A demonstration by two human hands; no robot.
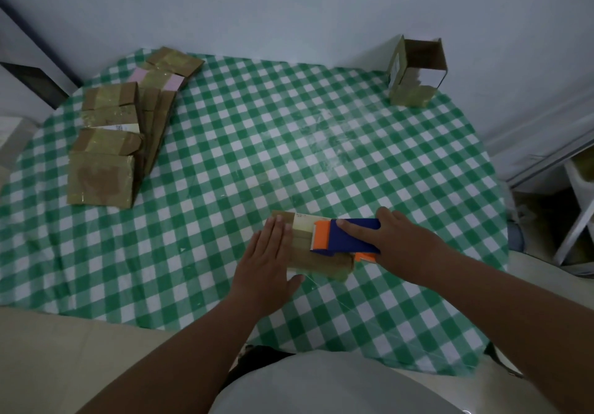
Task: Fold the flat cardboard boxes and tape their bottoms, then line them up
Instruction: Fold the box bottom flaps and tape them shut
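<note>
Head view, flat boxes (109, 137) far left, upright box (416, 72) far right

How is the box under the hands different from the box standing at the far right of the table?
The box under the hands lies on its side, while the far box stands upright, its open end showing. The left hand presses the near box and the right hand runs a tape dispenser over it; nothing touches the far box. Both are brown cardboard.

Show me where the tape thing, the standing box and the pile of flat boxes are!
tape dispenser (350, 236): head view, on its blue body.
standing box (408, 92): head view, on its taped front wall.
pile of flat boxes (103, 179): head view, on the nearest box's top face.
</note>
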